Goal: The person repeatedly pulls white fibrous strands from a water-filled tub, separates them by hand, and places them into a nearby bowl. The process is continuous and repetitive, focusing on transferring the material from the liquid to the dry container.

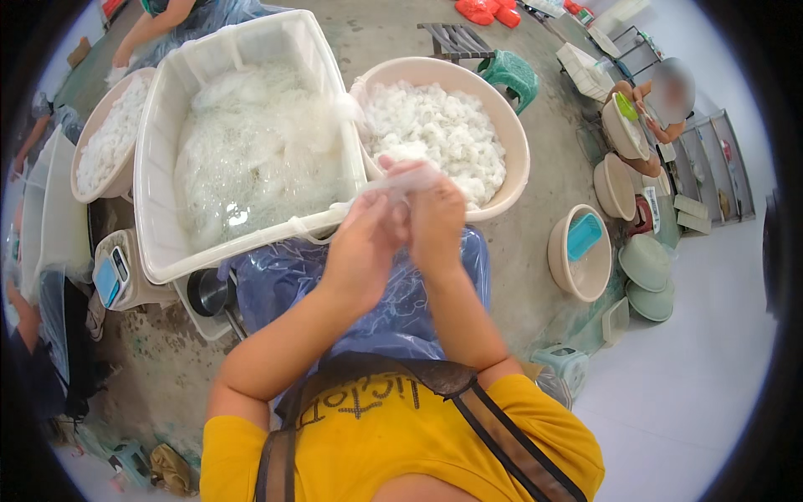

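My left hand (364, 245) and my right hand (437, 219) meet above the front edge between a white plastic tub and a basin. A thin, wet, translucent white fibre sheet (411, 182) stretches across both hands, gripped by the fingers. Some fingertips are hidden behind it. To the left, the rectangular tub (251, 251) holds cloudy water with a mass of fine white fibres (251, 144). A strand hangs over its near rim. The round cream basin (517, 169) at the right is heaped with white fluffy fibre clumps (439, 125).
Another basin of white clumps (113, 138) stands left of the tub, above a scale (113, 276) and a dark pan (208, 292). A green stool (511, 75) is behind. A person (659, 125) sits far right near basins (580, 276); other people work at left.
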{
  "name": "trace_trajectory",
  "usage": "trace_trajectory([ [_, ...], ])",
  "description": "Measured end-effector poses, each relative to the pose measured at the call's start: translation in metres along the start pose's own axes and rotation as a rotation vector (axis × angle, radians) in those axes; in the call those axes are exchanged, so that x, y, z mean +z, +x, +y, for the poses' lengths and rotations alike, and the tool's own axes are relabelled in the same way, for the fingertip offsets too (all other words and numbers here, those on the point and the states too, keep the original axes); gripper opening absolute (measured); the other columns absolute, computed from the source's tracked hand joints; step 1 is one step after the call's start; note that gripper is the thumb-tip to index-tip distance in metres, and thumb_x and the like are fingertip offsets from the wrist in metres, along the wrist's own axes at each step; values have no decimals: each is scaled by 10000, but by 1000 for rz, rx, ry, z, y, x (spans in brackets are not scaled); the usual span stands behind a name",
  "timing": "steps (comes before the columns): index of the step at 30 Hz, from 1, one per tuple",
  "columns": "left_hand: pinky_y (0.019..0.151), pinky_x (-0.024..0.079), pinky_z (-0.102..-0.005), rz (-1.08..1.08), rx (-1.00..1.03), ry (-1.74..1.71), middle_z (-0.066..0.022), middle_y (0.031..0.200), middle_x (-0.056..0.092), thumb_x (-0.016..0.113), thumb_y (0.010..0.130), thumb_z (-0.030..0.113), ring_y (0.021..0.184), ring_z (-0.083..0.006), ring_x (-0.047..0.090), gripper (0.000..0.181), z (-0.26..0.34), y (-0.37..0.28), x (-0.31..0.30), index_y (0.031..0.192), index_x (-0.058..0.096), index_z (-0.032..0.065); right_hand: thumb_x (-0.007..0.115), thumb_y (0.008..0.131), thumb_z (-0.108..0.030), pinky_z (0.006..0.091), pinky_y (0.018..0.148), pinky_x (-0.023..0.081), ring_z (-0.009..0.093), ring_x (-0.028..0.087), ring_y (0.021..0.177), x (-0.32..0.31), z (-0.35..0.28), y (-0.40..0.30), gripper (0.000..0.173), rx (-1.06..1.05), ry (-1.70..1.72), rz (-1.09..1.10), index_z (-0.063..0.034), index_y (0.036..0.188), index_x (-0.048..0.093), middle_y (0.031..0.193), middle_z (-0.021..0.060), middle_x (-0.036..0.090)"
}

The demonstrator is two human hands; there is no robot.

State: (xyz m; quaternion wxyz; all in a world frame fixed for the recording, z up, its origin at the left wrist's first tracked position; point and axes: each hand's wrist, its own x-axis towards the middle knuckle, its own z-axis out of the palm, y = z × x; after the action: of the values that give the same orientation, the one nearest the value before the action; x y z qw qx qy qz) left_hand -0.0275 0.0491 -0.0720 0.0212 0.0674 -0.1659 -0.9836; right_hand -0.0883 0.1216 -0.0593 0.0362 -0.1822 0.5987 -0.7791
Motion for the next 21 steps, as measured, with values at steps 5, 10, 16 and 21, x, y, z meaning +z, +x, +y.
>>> trace_trajectory([
  [5, 745, 383, -222, -165, 10, 785, -21, 893, 544, 505, 866, 124, 808, -82, 482, 151, 77, -21, 52, 974, 521, 20, 611, 765, -101, 256, 655, 479, 199, 603, 776, -23, -63, 19, 104, -572, -584, -490, -2, 795, 610, 919, 133, 607],
  [10, 779, 395, -234, -163, 348, 1131, -22, 859, 550, 464, 878, 156, 828, -111, 507, 183, 65, -11, 42, 924, 545, -1, 637, 738, -84, 319, 713, 479, 246, 611, 775, -5, -92, 12, 82, -541, -945, -443, -29, 741, 575, 967, 139, 605],
  [16, 774, 396, -315, -207, 247, 808, -54, 858, 548, 416, 872, 190, 814, -179, 516, 236, 49, -5, 46, 914, 532, -11, 474, 895, -147, 347, 779, 465, 201, 594, 781, -3, -77, 12, 128, -116, 26, -253, -33, 952, 476, 973, 148, 608],
  [21, 646, 392, -354, -377, 1029, 1952, -127, 752, 516, 476, 763, 124, 690, -281, 499, 147, 33, 4, 2, 821, 512, -6, 407, 938, -242, 234, 481, 398, 115, 456, 511, -22, -49, 25, 182, 478, 834, -259, -71, 981, 449, 935, 90, 606],
])
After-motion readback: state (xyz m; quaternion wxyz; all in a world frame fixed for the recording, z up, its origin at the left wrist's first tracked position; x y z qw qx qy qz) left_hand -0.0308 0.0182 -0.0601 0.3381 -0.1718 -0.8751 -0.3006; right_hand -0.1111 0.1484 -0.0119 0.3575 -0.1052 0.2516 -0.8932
